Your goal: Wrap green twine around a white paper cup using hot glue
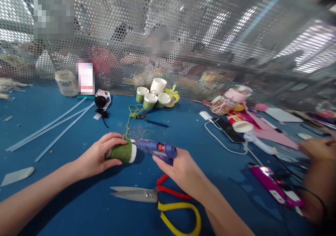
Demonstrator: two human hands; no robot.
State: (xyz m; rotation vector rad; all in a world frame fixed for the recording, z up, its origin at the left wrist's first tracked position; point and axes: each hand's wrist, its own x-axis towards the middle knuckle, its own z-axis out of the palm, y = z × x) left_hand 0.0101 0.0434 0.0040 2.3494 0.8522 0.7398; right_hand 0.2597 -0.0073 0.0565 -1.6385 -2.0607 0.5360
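Note:
My left hand point(98, 155) grips a small paper cup point(121, 152) wound with green yarn, lying on its side with its white rim to the right. From the cup a loose strand of green yarn point(128, 126) runs back to a small tangle. In my right hand point(181, 166) is a blue glue gun point(157, 148), its nozzle close to the cup's rim; whether they touch I cannot tell. Large scissors point(147, 194) with red and yellow handles lie partly opened below, partly behind my right wrist.
Green-wrapped cups point(150, 101) and pliers point(149, 119) sit at the back. Clear glue sticks point(65, 131) lie left, near a plastic jar point(66, 83). To the right are a phone point(228, 129) with a cable, a purple power strip point(273, 183) and another person's hand point(315, 145). A perforated metal screen point(178, 68) stands behind.

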